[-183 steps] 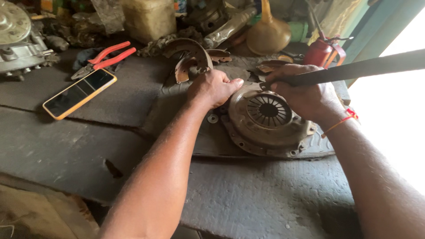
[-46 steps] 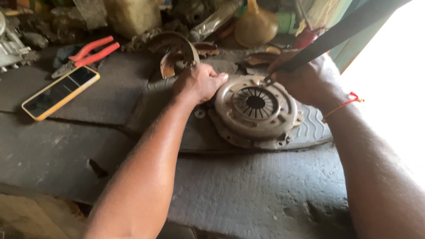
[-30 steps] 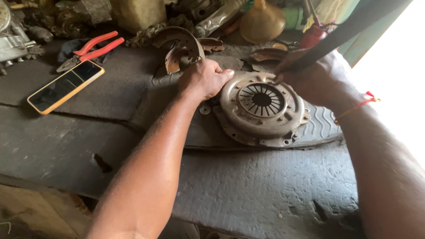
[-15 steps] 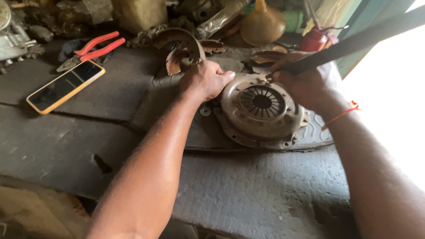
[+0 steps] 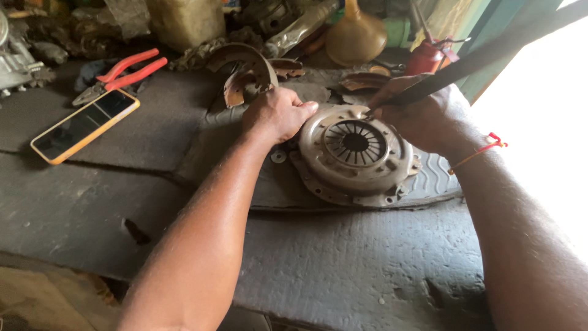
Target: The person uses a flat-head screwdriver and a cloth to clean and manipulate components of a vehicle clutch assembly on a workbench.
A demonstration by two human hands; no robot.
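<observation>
The left hand [image 5: 278,113] stays curled on the rusty round clutch cover [image 5: 355,153]; the right hand [image 5: 419,116] has levelled its gripped dark flat bar [image 5: 484,58], tip on the cover's far rim.

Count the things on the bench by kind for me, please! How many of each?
Clutch plate: 1, left hand on its rim
Long bar: 1, in the right hand
Pliers: 1
Phone: 1
Brake shoes: 2
Washer: 1
Funnel: 1
Oil can: 1
Rubber mat: 1
Total: 10
</observation>
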